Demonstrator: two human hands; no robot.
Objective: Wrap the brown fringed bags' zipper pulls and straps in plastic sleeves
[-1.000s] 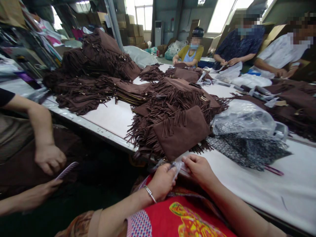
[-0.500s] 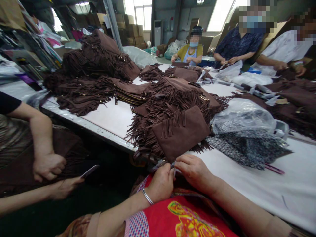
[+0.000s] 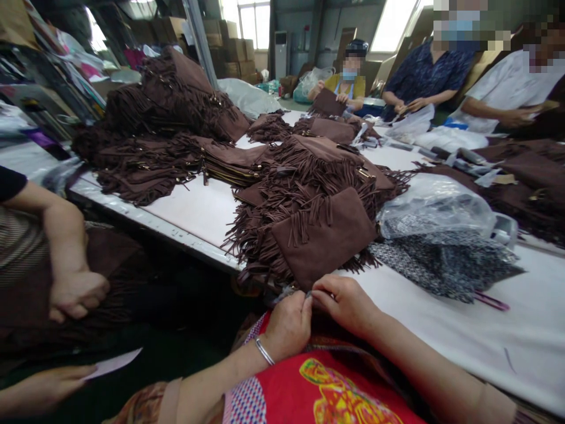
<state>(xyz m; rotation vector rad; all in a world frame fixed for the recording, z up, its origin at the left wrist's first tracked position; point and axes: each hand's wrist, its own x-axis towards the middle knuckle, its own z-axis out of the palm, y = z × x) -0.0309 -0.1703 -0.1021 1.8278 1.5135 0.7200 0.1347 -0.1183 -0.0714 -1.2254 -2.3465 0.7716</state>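
Observation:
My left hand (image 3: 289, 325), with a silver bangle at its wrist, is closed low over the red apron (image 3: 353, 386) at the table's near edge. Facing it, my right hand (image 3: 343, 301) pinches with thumb and forefinger. The fingertips meet around something small and greyish, mostly hidden by the fingers. Just beyond them, a flat brown pouch (image 3: 326, 235) with fringe lies on a heap of brown fringed bags (image 3: 304, 171).
A clear plastic bag (image 3: 436, 203) and black-and-white woven fabric (image 3: 445, 262) lie right of the heap, by a pink tool (image 3: 492, 301). More bags (image 3: 172, 94) are piled far left. At left, a co-worker's hand (image 3: 57, 383) holds a pale strip (image 3: 115, 361); others work across the table.
My hands stay nearly in place, fingers shifting slightly at the small thing. The co-worker's hand with the pale strip has moved down and left. Across the table, a person has raised a brown piece.

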